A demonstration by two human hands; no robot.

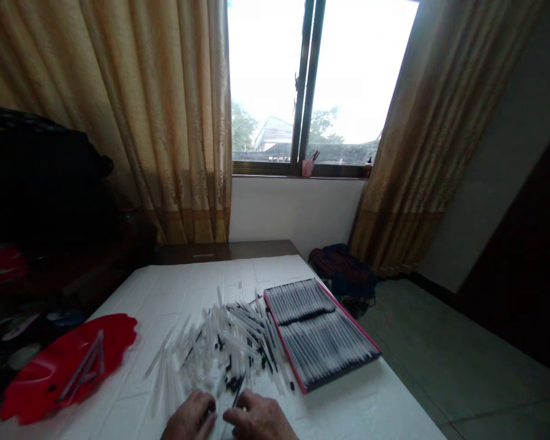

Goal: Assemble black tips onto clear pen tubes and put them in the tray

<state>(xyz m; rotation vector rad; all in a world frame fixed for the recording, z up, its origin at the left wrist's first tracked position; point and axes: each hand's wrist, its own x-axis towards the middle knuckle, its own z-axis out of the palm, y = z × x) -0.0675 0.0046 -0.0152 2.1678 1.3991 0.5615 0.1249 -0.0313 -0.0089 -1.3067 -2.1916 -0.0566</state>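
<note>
At the front edge of the table, my left hand [191,417] is closed, with a small black piece [211,406] showing at its fingertips. Close beside it, my right hand [258,417] pinches a thin dark rod [239,389] that slants up and away. Just beyond both hands lie several small black caps [233,384]. A loose heap of clear plastic tubes [206,336] spreads over the table behind them, with dark rods mixed in. To the right, a shallow red-edged box [302,380] holds two rows of filled, dark-ended tubes [325,339].
A red scallop-edged tray [27,391] with a few clear pieces in it sits at the left of the white table [376,403]. Dark clutter stands further left. A dark cloth-covered bundle [343,272] is on the floor beyond the right edge. A pink cup [307,168] stands on the windowsill.
</note>
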